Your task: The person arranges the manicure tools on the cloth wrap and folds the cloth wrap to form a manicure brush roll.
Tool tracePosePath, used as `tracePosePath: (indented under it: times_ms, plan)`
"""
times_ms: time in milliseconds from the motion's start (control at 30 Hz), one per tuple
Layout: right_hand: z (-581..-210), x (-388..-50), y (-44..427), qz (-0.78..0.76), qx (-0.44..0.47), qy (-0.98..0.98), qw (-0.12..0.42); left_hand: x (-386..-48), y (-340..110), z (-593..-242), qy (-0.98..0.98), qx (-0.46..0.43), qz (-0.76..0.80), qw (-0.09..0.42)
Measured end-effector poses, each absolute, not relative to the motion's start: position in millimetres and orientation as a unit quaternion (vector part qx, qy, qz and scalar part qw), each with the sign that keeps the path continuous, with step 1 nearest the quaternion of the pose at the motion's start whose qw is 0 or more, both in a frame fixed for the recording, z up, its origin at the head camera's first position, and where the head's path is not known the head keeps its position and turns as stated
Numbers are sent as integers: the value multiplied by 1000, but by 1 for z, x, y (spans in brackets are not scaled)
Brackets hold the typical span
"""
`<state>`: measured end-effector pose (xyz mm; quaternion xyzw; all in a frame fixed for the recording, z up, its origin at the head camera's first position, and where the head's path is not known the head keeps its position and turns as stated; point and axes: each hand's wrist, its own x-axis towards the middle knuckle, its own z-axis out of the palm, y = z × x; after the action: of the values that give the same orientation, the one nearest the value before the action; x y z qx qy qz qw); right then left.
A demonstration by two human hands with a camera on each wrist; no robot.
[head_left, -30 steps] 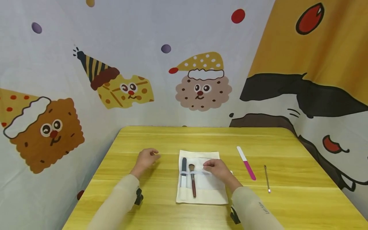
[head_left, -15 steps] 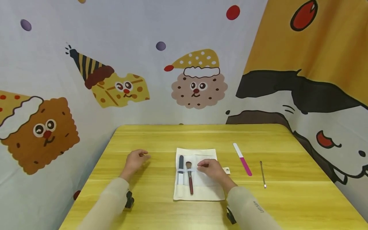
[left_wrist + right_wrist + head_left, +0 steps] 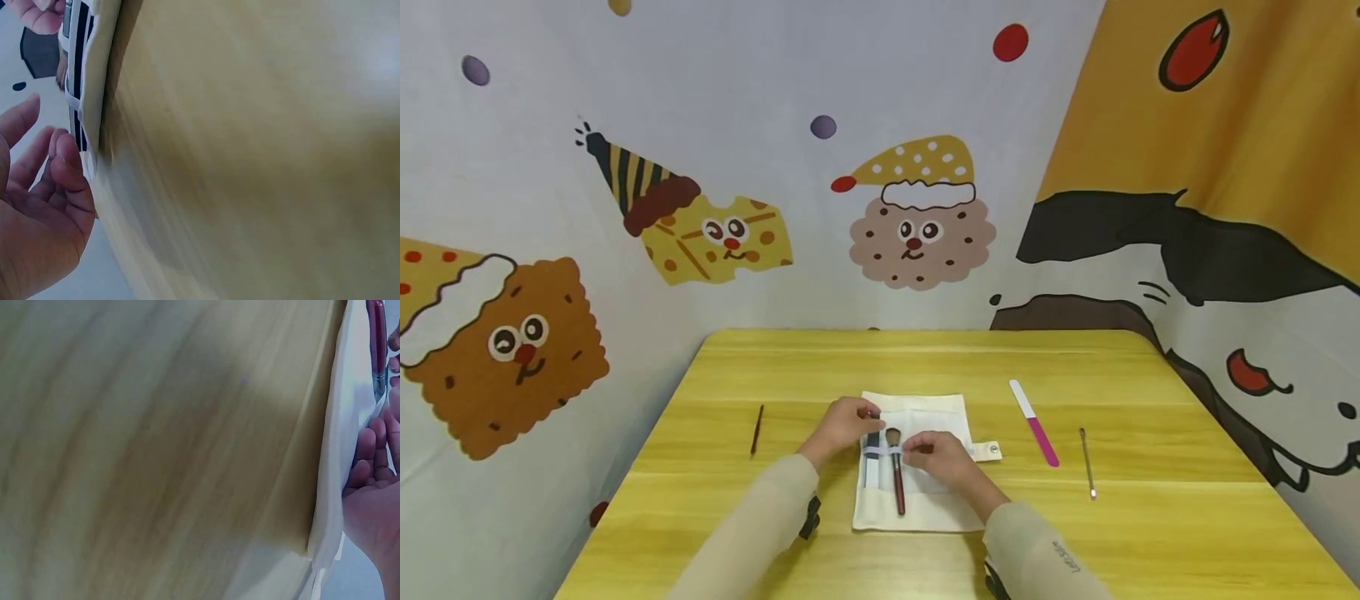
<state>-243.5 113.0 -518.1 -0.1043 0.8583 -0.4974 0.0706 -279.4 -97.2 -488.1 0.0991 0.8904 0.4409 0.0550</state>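
Note:
A cream cloth roll-up pouch (image 3: 917, 521) lies unrolled on the table. Under its white elastic band (image 3: 886, 451) sit a dark-and-white nail file (image 3: 872, 473) and a makeup brush (image 3: 898, 487) with a reddish-brown handle, bristles towards the far edge. My right hand (image 3: 951, 461) pinches the elastic band just right of the brush. At the file's top end, my left hand (image 3: 844, 427) reaches in over the pouch's left edge, thumb and fingers apart in the left wrist view; it holds nothing visible, and whether it touches the file I cannot tell.
On the wooden table (image 3: 1075, 550), a pink-and-white nail file (image 3: 1034, 423) and a slim metal tool (image 3: 1087, 465) lie right of the pouch. A thin dark-brown stick (image 3: 757, 430) lies to the left. The pouch's snap tab (image 3: 987, 451) sticks out rightward.
My left hand has moved right from the table onto the pouch's left part, uncovering the thin brown stick. My right hand has stayed at the band, shifting slightly left.

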Motion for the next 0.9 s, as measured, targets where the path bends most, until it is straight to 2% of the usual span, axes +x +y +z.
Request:
tracePosePath:
  times_ms: [200, 333, 633, 900]
  plan:
    - [-520, -245, 113, -501, -110, 854, 88, -285, -88, -490, 896, 114, 422, 83]
    - [-521, -245, 114, -497, -113, 856, 84, -286, -84, -495, 899, 132, 410, 83]
    - [-522, -244, 115, -500, -122, 854, 76, -284, -78, -498, 908, 157, 386, 53]
    - [-522, -244, 114, -492, -119, 858, 82, -301, -74, -498, 920, 131, 368, 12]
